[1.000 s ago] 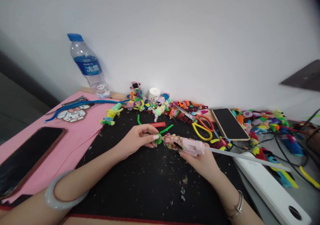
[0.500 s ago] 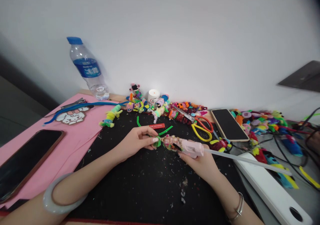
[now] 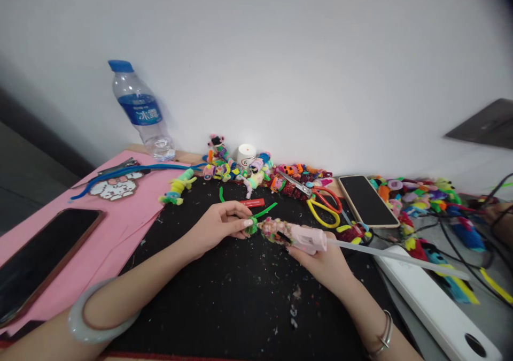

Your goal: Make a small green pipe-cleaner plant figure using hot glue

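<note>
Two hands meet in the middle of the black mat (image 3: 240, 297) on the counter. The left hand (image 3: 218, 224) pinches a green fuzzy piece (image 3: 251, 225) between thumb and fingers, closed tight on it, just above the mat. I think it holds the piece by one end so the fingers stay away from the hot tip.

The right hand (image 3: 324, 262) wraps around a pink glue gun (image 3: 304, 237), with its fingers closed on the handle. The gun lies almost flat and points to 9 o'clock. Its messy tip touches the green piece or sits just beside it; I cannot tell which. A long clear glue stick (image 3: 396, 256) pokes out the back toward 3 o'clock. Both wrists seem to rest low, maybe to keep the hands steady.

At 12 o'clock from the hands lies a little red box (image 3: 252, 202), then a pile of fuzzy toys (image 3: 240, 168) by the wall. Scissors (image 3: 324, 206) sit at 1 o'clock, near a dark phone (image 3: 367, 200). A water bottle (image 3: 140, 109) stands at 10 o'clock. Pink paper (image 3: 120, 211) lies at 9 o'clock. A white power strip (image 3: 433, 302) lies at 4 o'clock.
</note>
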The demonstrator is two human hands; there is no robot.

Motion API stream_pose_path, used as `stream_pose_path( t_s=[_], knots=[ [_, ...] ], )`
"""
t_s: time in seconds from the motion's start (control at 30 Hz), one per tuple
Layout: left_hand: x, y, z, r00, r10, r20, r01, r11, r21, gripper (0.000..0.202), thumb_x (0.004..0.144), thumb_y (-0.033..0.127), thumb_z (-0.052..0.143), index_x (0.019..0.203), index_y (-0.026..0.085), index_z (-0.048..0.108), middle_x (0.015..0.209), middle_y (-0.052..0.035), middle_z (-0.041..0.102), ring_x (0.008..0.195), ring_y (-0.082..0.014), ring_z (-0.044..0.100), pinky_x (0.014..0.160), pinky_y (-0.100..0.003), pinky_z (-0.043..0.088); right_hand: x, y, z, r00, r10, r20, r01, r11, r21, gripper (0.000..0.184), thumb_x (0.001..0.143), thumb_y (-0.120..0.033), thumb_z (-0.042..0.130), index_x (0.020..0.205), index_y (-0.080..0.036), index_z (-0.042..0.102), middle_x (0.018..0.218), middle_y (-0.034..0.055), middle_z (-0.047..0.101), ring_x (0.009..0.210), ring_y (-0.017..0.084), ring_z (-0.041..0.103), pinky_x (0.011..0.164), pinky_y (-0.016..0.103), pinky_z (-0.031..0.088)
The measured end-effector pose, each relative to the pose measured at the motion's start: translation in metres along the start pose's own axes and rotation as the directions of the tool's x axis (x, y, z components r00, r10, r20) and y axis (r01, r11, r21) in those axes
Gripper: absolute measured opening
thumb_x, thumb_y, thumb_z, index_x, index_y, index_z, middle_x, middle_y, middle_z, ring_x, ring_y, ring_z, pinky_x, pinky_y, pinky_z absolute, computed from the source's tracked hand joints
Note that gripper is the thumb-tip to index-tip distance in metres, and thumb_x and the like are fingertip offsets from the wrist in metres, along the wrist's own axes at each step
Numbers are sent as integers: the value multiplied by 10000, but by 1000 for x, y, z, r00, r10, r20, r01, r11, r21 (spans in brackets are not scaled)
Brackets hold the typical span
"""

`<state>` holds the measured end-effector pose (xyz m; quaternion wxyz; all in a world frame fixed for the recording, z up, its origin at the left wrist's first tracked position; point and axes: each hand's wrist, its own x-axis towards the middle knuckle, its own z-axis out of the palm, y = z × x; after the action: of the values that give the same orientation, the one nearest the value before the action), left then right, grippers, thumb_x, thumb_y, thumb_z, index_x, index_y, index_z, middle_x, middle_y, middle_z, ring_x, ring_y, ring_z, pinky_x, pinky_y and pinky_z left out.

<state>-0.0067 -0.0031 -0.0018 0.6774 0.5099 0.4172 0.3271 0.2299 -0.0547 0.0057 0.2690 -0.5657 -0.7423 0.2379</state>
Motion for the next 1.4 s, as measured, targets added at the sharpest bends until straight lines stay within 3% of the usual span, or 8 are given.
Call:
stream_pose_path(
  t_s=[0.1, 0.3, 0.5, 0.77, 1.0, 1.2, 1.4],
  knots=[
    [1, 0, 0, 1000, -4, 7, 4, 1000, 2, 221, 713, 277, 672, 876, 151, 594, 729, 0, 632, 615, -95, 605, 631, -234, 525, 1, 0, -2, 1000, -9, -12, 9, 1000, -18, 119, 736, -283, 596, 720, -167, 617, 636, 15, 632, 559, 153, 575, 525, 231, 449],
    [1, 1, -1, 999, 5, -32, -6, 1000, -20, 213, 711, 293, 667, 860, 158, 597, 773, -2, 622, 643, -96, 598, 633, -231, 519, 1, -1, -2, 997, -31, 75, 34, 999, -35, 121, 732, -282, 599, 723, -165, 628, 625, 9, 624, 525, 141, 557, 502, 228, 442],
    [-1, 2, 0, 999, -42, 34, 42, 999, 7, 244, 700, 320, 671, 867, 160, 595, 725, -11, 635, 640, -126, 610, 651, -288, 527, 2, 1, -3, 1000, -6, -29, 5, 999, -49, 138, 728, -285, 604, 778, -162, 639, 716, 43, 674, 639, 186, 619, 599, 264, 487],
    [0, 2, 0, 1000, -21, 7, 21, 1000, 21, 222, 700, 325, 671, 841, 169, 599, 727, 1, 620, 638, -115, 597, 647, -276, 528, 1, 0, -4, 995, -18, 97, 22, 999, -44, 120, 732, -277, 603, 710, -163, 634, 646, 15, 646, 560, 151, 581, 538, 233, 462],
    [0, 1, 0, 997, -43, 63, 44, 999, -4, 230, 704, 296, 672, 861, 153, 584, 727, -12, 632, 635, -123, 612, 653, -286, 534, 0, 1, -5, 999, -25, 30, 26, 999, -34, 129, 746, -279, 593, 781, -169, 648, 708, 30, 668, 622, 172, 604, 583, 250, 477],
    [-1, 3, 0, 998, -54, 24, 53, 998, 28, 266, 690, 332, 681, 862, 153, 586, 716, -8, 625, 609, -113, 599, 647, -279, 530, 1, 2, -5, 989, 1, 145, -1, 1000, -1, 117, 737, -275, 599, 765, -170, 642, 660, 9, 640, 584, 156, 582, 562, 240, 469],
    [0, 2, 1, 998, -48, 31, 48, 999, 10, 254, 676, 323, 686, 843, 156, 592, 695, -11, 624, 623, -128, 603, 648, -294, 530, 2, -1, -6, 999, -15, 49, 17, 999, -45, 125, 739, -285, 583, 732, -172, 636, 693, 30, 648, 613, 174, 590, 586, 260, 463]
  ],
)
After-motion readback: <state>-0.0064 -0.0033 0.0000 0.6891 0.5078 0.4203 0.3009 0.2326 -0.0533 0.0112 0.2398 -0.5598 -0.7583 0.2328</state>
